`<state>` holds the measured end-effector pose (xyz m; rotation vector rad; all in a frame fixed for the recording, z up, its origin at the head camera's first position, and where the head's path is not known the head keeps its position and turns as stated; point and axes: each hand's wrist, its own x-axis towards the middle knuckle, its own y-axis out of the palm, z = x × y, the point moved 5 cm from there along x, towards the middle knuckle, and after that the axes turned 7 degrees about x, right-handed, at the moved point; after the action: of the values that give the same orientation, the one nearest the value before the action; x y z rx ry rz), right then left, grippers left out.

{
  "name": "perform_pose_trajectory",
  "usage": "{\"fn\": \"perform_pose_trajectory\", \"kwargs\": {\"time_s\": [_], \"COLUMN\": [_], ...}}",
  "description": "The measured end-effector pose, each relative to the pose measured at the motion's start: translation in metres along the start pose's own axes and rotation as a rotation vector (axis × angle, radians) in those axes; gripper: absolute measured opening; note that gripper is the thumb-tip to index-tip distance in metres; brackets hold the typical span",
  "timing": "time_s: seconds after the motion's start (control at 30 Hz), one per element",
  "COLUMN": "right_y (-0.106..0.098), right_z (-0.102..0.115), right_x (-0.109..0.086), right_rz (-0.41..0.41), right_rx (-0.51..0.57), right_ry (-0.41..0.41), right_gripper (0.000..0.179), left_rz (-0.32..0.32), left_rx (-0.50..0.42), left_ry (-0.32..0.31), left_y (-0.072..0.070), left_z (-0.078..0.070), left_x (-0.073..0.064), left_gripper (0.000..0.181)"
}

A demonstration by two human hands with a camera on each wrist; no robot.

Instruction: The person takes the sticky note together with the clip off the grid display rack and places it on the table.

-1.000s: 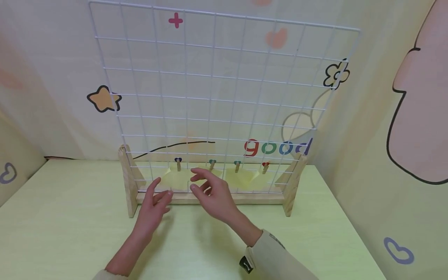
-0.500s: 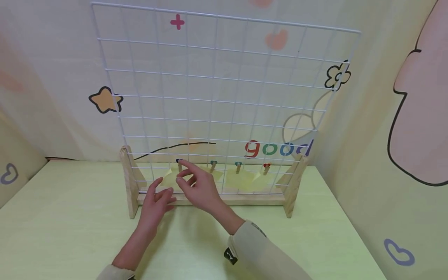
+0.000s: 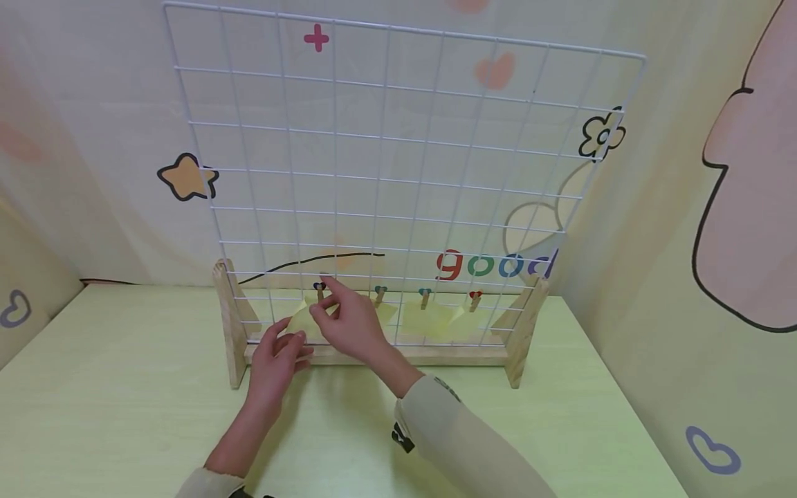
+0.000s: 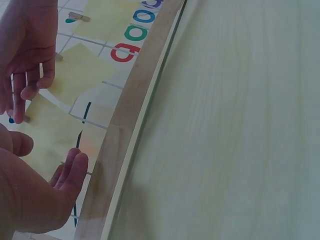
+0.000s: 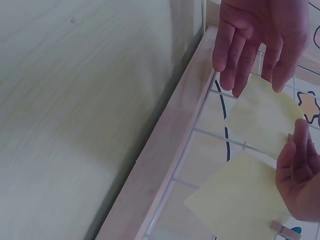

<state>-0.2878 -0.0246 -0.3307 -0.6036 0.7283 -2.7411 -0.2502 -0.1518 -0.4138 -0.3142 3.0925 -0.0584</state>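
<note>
My left hand (image 3: 272, 364) holds the lower left edge of a yellow paper note (image 3: 304, 319) between thumb and fingers, and the note bows slightly. This leftmost note hangs at the bottom of a white wire grid (image 3: 355, 166). My right hand (image 3: 353, 321) is at the note's upper right. Its thumb touches the paper, and its index finger reaches just above a small wooden clothespin (image 3: 320, 293) with a dark blue heart. In the right wrist view, the left hand (image 5: 265, 40) is at the note's far edge and the right hand's fingers are near the clothespin.
More yellow notes (image 3: 429, 319) hang to the right, with clothespins (image 3: 425, 299) bearing teal and red hearts. Wooden feet (image 3: 232, 332) and a crossbar (image 3: 454, 356) support the grid on a pale table (image 3: 124, 387). Patterned walls stand behind and at both sides.
My right hand has moved left from the middle of the grid to the leftmost clothespin and note. My left hand has shifted slightly, and the note's left edge now bows.
</note>
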Motion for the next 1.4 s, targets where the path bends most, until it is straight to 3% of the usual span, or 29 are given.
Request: {"fn": "perform_pose_trajectory", "kwargs": {"time_s": [0.33,0.6,0.83,1.17,1.27,1.4], "right_y": [0.002,0.002,0.001,-0.004,-0.006,-0.008], "right_z": [0.003,0.004,0.004,0.010,0.011,0.012], "right_x": [0.011,0.017,0.017,0.012,0.010,0.008], "right_rz": [-0.047,-0.091,-0.108,-0.201,-0.216,-0.219], "right_rx": [-0.174,-0.193,-0.145,-0.024,0.014,0.060], "right_ry": [0.040,0.024,0.010,-0.093,-0.098,-0.105], "right_gripper": [0.036,0.018,0.018,0.017,0.017,0.017], "left_rz": [-0.055,-0.096,-0.117,-0.111,-0.107,-0.097], "left_rx": [-0.005,0.003,-0.003,0.001,-0.034,-0.061], "left_ry": [0.005,0.029,0.034,0.019,0.064,0.118], "left_y": [-0.002,-0.004,-0.005,-0.007,-0.011,-0.013], "left_z": [0.004,0.004,0.004,0.000,0.024,0.032], "left_x": [0.005,0.008,0.010,0.009,0.025,0.027], "left_gripper": [0.030,0.027,0.024,0.026,0.033,0.042]}}
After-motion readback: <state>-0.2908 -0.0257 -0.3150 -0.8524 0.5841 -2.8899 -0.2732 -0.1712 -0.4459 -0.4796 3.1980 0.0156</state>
